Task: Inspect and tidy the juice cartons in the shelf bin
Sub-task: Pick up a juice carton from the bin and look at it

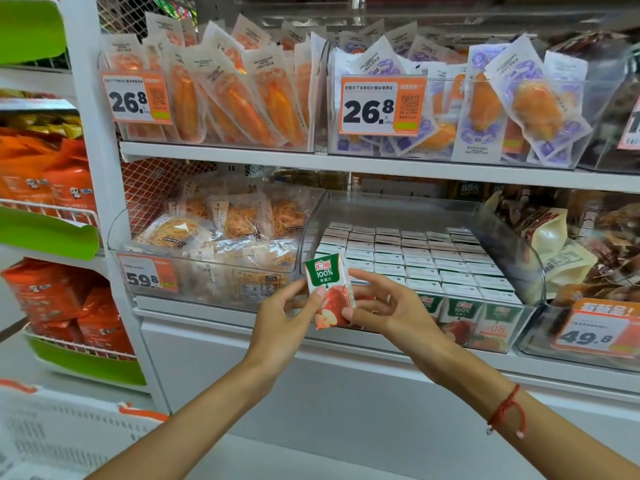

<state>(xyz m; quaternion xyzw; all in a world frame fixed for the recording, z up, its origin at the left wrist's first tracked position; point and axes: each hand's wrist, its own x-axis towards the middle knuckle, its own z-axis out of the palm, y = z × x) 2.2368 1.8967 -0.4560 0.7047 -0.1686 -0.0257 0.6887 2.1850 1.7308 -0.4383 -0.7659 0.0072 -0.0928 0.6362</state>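
Pinching a juice carton between left hand and right hand fingers.

Carton: green/white top, red apple

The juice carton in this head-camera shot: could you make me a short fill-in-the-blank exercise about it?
1. The juice carton is held by ____ hands.
2. The fruit pictured on it is an ____.
3. The string bracelet on the right wrist is ____.
4. The price tag above the clear bin reads ____.

Answers: both; apple; red; 26.8
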